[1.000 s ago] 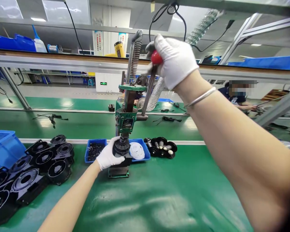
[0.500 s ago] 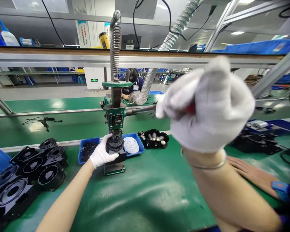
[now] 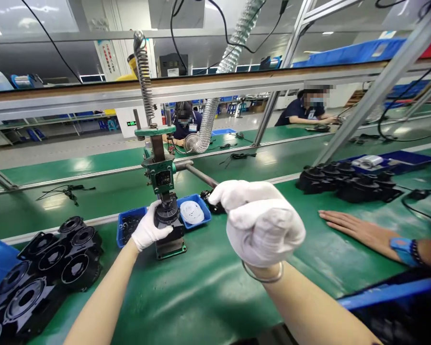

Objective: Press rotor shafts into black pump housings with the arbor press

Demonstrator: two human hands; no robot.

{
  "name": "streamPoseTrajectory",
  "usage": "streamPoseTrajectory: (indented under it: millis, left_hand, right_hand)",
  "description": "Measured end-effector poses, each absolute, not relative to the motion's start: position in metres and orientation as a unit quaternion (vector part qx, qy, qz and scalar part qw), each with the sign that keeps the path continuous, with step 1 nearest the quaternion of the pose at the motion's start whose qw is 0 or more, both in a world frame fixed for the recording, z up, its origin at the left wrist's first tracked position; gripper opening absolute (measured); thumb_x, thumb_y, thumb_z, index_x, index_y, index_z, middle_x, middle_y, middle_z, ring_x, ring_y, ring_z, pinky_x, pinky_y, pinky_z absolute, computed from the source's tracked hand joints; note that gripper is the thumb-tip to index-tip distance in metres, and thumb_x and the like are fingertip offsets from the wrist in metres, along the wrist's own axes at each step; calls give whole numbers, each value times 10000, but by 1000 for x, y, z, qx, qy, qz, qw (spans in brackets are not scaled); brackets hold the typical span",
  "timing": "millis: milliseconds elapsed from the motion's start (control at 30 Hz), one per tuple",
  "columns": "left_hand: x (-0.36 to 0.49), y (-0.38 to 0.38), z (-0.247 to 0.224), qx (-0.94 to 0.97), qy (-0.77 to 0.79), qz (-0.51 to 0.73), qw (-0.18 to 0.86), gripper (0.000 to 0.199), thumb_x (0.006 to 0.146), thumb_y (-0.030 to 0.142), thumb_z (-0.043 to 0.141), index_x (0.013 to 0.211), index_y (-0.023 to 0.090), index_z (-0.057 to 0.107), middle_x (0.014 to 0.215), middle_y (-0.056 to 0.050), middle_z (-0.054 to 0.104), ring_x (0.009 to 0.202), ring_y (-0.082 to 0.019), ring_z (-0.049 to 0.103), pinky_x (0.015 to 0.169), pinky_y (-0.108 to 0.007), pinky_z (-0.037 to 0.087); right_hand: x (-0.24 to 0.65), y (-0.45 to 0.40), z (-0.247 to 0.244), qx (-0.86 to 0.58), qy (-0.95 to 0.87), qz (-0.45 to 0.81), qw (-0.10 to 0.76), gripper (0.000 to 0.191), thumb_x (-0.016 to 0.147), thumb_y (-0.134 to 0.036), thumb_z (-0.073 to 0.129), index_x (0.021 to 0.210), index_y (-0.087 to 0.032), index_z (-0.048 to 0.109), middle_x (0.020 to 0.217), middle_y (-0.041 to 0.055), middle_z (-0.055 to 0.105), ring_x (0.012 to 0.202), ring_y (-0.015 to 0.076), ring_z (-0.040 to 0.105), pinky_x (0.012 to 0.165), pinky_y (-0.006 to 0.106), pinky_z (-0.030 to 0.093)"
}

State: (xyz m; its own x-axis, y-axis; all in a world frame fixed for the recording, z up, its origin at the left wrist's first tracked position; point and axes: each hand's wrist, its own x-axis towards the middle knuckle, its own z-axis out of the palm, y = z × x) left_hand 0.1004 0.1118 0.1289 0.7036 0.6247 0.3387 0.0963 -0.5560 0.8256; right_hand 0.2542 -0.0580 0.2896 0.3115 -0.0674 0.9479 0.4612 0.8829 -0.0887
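A green hand-operated arbor press (image 3: pixel 160 173) stands upright on the bench, with a coil spring (image 3: pixel 143 76) above it. Under its ram sits a round black plastic part (image 3: pixel 167 212). Gloved in white, my left hand (image 3: pixel 149 229) is curled round the left and front of this part, thumb along its front. My right hand (image 3: pixel 264 223), also gloved, is closed in a fist on the end of the press lever (image 3: pixel 203 176), which slopes down toward me; the grip itself is hidden inside the fingers.
Small dark parts fill a blue bin (image 3: pixel 120 230) left of the press; white discs lie in another blue bin (image 3: pixel 205 218). Black housings (image 3: pixel 52 258) crowd the left, more housings (image 3: pixel 345 182) the right. Another person's bare hand (image 3: pixel 355 232) rests flat at right. A metal rail (image 3: pixel 215 88) crosses above.
My right hand has come down and inward, bringing the press lever from about level to a downward slope. My left hand stays on the black part. The view has turned to the right.
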Motion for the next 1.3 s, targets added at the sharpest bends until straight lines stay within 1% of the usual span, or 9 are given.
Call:
streamPoseTrajectory:
  millis: [300, 433, 600, 767, 867, 933, 1000, 1167, 1300]
  left_hand:
    - [93, 120, 125, 822, 209, 282, 449, 976, 663, 507, 805, 1394, 155, 263, 1401, -198, 495, 1325, -361, 472, 1161, -554, 291]
    - [89, 119, 130, 818, 209, 263, 467, 1015, 659, 547, 809, 1405, 140, 255, 1411, -210, 485, 1338, -373, 455, 1169, -552, 276]
    - [86, 116, 136, 809, 197, 258, 490, 1055, 638, 611, 803, 1418, 148, 264, 1431, -200, 480, 1379, -368, 406, 1186, -526, 260]
    - [91, 114, 137, 796, 195, 270, 506, 1079, 617, 634, 805, 1419, 155, 265, 1439, -200, 471, 1373, -378, 413, 1183, -541, 259]
    - [88, 105, 138, 789, 188, 287, 510, 1094, 614, 643, 799, 1424, 154, 250, 1460, -204, 437, 1379, -379, 403, 1177, -529, 280]
    - [80, 92, 137, 786, 181, 294, 512, 1063, 629, 622, 797, 1420, 153, 263, 1466, -200, 422, 1382, -377, 396, 1177, -515, 286]
    - [69, 73, 131, 786, 172, 290, 519, 1002, 647, 582, 801, 1408, 164, 302, 1460, -187, 427, 1369, -372, 416, 1173, -504, 301]
    - [47, 30, 98, 778, 135, 172, 589, 927, 652, 561, 812, 1387, 188, 387, 1415, -175, 488, 1308, -367, 491, 1138, -520, 347]
    - [37, 24, 77, 755, 171, 135, 619, 870, 716, 597, 759, 1402, 191, 410, 1454, -183, 458, 1345, -374, 453, 1148, -537, 328]
  right_hand:
    - [257, -58, 290, -206, -562, -169, 783, 335, 981, -370, 516, 708, -244, 665, 657, 1, 587, 638, 176, 630, 543, 355, 587]
    - [257, -56, 289, -231, -576, -165, 766, 325, 985, -391, 506, 726, -257, 650, 667, 0, 590, 591, 153, 616, 516, 317, 575]
    - [258, -58, 287, -191, -580, -150, 778, 289, 988, -333, 510, 762, -231, 657, 700, 8, 592, 618, 153, 624, 542, 331, 583]
    - [260, -64, 300, -229, -630, -123, 731, 287, 985, -385, 517, 795, -217, 651, 760, 13, 637, 698, 143, 667, 654, 321, 605]
    - [265, -70, 298, -308, -605, -73, 731, 292, 980, -475, 493, 1043, -228, 636, 941, 32, 672, 898, 155, 696, 824, 342, 599]
    - [274, -74, 278, -361, -571, -34, 736, 357, 987, -477, 473, 1251, -247, 540, 1109, 54, 663, 1046, 170, 673, 930, 369, 568]
    - [286, -76, 242, -430, -563, 23, 705, 378, 996, -426, 461, 1327, -245, 481, 1198, 78, 650, 1096, 184, 662, 977, 395, 548]
    - [302, -92, 137, -602, -605, 123, 507, 366, 929, -345, 534, 1273, -225, 565, 1137, 94, 691, 1020, 233, 693, 936, 446, 574]
    - [287, -111, 104, -598, -654, 181, 426, 409, 887, -288, 582, 1290, -217, 577, 1260, 102, 649, 1112, 250, 659, 975, 462, 546]
